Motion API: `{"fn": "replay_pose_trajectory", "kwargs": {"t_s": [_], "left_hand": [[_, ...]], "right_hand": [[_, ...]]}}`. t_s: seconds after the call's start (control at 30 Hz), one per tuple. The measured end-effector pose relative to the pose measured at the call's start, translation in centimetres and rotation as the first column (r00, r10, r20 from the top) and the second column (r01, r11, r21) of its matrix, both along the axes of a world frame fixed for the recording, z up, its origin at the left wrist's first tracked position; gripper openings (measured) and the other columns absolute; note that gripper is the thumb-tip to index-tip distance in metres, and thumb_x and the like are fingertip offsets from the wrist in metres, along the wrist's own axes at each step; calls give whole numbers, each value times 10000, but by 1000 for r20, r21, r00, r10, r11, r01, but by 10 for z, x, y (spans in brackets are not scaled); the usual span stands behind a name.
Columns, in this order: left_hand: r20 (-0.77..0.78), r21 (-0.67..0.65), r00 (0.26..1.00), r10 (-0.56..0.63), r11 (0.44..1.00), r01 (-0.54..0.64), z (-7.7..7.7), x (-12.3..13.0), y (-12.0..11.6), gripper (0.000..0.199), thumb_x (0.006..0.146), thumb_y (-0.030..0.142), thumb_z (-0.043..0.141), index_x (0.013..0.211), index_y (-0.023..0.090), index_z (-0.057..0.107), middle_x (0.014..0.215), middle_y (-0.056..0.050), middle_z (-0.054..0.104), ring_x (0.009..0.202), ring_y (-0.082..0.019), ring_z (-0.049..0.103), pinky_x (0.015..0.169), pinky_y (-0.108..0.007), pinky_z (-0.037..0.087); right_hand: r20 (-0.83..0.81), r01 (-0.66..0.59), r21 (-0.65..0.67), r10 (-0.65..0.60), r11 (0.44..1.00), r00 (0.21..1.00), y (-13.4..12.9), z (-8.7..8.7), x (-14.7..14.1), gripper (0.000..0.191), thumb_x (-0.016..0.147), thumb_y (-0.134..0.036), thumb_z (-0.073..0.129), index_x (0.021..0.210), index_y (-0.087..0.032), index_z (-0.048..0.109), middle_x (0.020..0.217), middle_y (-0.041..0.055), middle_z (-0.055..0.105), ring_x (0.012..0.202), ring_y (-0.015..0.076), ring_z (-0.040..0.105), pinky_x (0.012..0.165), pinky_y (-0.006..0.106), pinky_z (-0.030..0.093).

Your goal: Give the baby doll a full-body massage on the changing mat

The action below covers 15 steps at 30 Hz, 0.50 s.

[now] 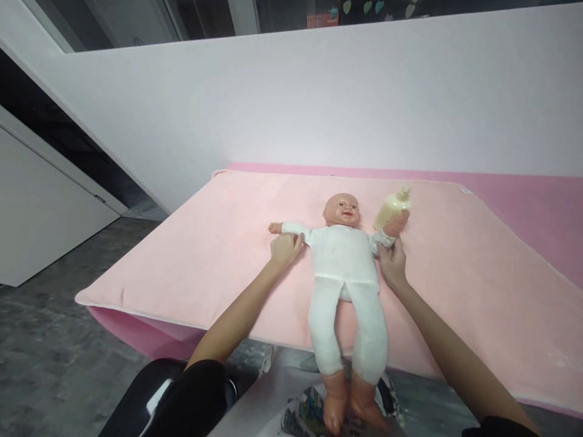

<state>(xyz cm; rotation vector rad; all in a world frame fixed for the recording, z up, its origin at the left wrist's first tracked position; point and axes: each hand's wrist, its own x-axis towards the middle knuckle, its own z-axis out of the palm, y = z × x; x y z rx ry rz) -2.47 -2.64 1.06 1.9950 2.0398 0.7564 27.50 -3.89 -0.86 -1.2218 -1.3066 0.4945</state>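
Note:
A baby doll [345, 252] with a white cloth body lies on its back, its bare feet hanging past the near edge of the pink blanket [218, 243]. My left hand [286, 250] is closed at the doll's arm on the left, with fingers curled against the white sleeve. On the other side, my right hand [392, 262] grips the doll's other arm near the wrist, thumb along the sleeve. That arm is bent up, and the doll's hand overlaps a pale yellow pump bottle [387, 210] lying behind it.
Under the blanket is a darker pink cover [537, 206]. A white wall panel [319, 103] rises behind the table. To the left are a white door-like panel [50, 206] and grey floor [50, 340].

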Motion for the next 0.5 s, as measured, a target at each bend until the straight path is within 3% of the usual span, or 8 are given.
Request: {"fn": "replay_pose_trajectory", "kwargs": {"t_s": [0.07,0.1,0.13,0.2,0.27,0.3,0.4,0.5], "left_hand": [[224,23,973,-54,998,51,-5,1,5,460,902,459,364,860,136,689,876,-144,687,891,-278,623,756,-348,407],[381,32,922,-73,997,66,-8,2,9,419,898,438,388,963,141,675,949,-135,685,940,-271,616,799,-351,418],[552,36,830,-80,997,73,-11,3,13,403,894,417,408,1090,148,636,1031,-126,674,980,-259,611,837,-353,426],[841,27,538,-60,997,69,-15,8,20,494,877,366,458,1333,177,461,1197,-111,619,1053,-235,600,895,-353,439],[964,43,260,-60,996,72,-19,14,26,642,849,309,509,1444,215,287,1334,-99,534,1144,-222,565,943,-354,439],[981,64,178,-77,995,79,-21,17,28,682,833,285,531,1456,229,259,1384,-94,492,1191,-224,537,967,-360,432],[983,129,112,-144,983,132,-26,29,34,644,810,285,569,1415,228,357,1429,-94,452,1251,-249,493,1014,-396,406],[961,176,175,-213,962,207,-29,40,39,579,819,377,574,1356,193,459,1394,-106,497,1236,-276,507,1029,-417,397]], "right_hand": [[47,2,3,-2,1000,999,0,0,-1,460,806,-413,528,1196,-174,482,1088,115,605,967,231,577,849,370,463],[63,-2,-7,2,1000,998,1,0,-2,480,820,-424,510,1227,-172,464,1098,120,605,962,232,581,839,370,468],[73,-7,-20,9,1000,997,1,-1,-2,498,829,-433,494,1248,-167,451,1101,126,606,950,233,587,828,370,473],[84,-25,-44,29,999,996,3,-2,-3,528,840,-451,471,1278,-160,434,1119,133,607,944,237,592,823,374,474],[87,-36,-62,42,997,995,6,-3,-3,550,849,-470,450,1306,-164,421,1163,134,597,984,241,585,853,380,464],[94,-43,-74,50,996,994,7,-3,-3,556,854,-481,440,1314,-169,422,1181,130,593,1008,243,578,872,383,455],[157,-82,-112,99,990,983,11,-2,-5,542,861,-517,420,1273,-171,485,1181,124,602,1049,258,559,908,391,430],[205,-72,-146,101,987,973,18,-2,-8,519,866,-556,391,1137,-155,578,1084,129,638,987,273,572,866,390,436]]}}
